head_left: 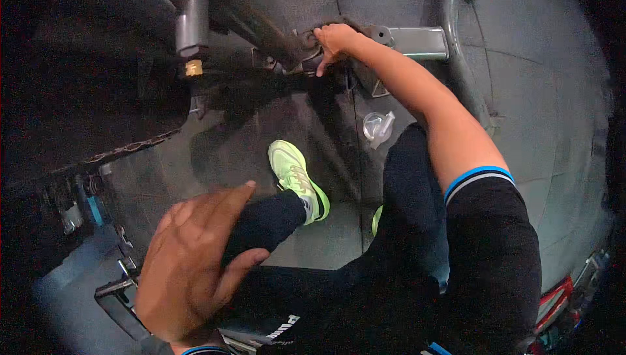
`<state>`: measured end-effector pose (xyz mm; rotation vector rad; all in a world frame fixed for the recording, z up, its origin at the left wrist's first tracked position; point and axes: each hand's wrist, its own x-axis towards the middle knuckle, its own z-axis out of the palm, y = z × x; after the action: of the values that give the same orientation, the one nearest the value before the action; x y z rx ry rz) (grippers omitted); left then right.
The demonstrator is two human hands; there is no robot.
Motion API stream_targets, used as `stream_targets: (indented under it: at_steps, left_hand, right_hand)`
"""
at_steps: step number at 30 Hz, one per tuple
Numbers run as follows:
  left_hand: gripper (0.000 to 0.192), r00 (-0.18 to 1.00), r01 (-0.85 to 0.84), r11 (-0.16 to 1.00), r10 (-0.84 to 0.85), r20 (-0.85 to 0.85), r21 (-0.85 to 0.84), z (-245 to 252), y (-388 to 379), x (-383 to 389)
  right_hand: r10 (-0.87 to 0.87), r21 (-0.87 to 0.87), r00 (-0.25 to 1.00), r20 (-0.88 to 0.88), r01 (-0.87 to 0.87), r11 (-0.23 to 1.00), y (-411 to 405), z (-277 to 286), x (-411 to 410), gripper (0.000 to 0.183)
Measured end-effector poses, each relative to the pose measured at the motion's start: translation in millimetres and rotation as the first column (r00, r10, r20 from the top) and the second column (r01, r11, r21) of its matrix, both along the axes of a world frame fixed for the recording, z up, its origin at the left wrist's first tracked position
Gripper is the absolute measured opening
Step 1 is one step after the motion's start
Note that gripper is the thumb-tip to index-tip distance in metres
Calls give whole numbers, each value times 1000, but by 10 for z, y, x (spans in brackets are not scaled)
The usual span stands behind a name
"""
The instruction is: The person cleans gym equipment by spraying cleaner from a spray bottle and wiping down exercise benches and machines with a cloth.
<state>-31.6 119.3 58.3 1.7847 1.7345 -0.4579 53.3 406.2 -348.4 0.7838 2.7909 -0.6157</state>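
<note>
My right hand [337,42] reaches forward to a dark metal joint [310,54] low on a machine frame. Its fingers bend over the joint and the thumb points down, apart from them; whether it grips anything is hidden. My left hand [195,252] hangs in front of my left thigh, slightly blurred, with thumb and fingers apart and nothing in it. On the floor below my right forearm stands a small clear round container [374,126], with a translucent flat piece [386,129] leaning across it.
A grey rectangular beam [420,42] meets a curved metal tube [455,37] at the right. A metal cylinder [192,22] stands upper left. My yellow-green shoe [296,174] rests on the dark floor [528,110]. A metal frame [115,301] lies lower left, a red object [555,301] lower right.
</note>
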Motion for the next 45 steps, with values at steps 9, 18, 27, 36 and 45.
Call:
stream_targets:
  at_steps: [9, 18, 27, 36, 45]
  left_hand:
    - [77, 998, 63, 991, -59, 39, -119, 163, -174, 50]
    - [75, 989, 4, 1000, -4, 149, -3, 172, -210, -125]
    - [72, 996, 53, 997, -50, 75, -47, 126, -91, -79]
    - [76, 998, 56, 997, -55, 24, -51, 185, 7, -48]
    - [71, 971, 190, 974, -168, 167, -125, 202, 149, -9]
  right_hand:
    - [-254, -1, 967, 21, 254, 967, 7, -5, 35, 90]
    - [335, 496, 926, -176, -211, 842, -533, -240, 994, 71]
    - [299, 268, 947, 119, -320, 908, -379, -566, 2233, 50]
    - [-128, 503, 991, 40, 91, 860, 59, 98, 2399, 91]
    - [-182, 442, 952, -245, 277, 853, -8, -50, 2207, 107]
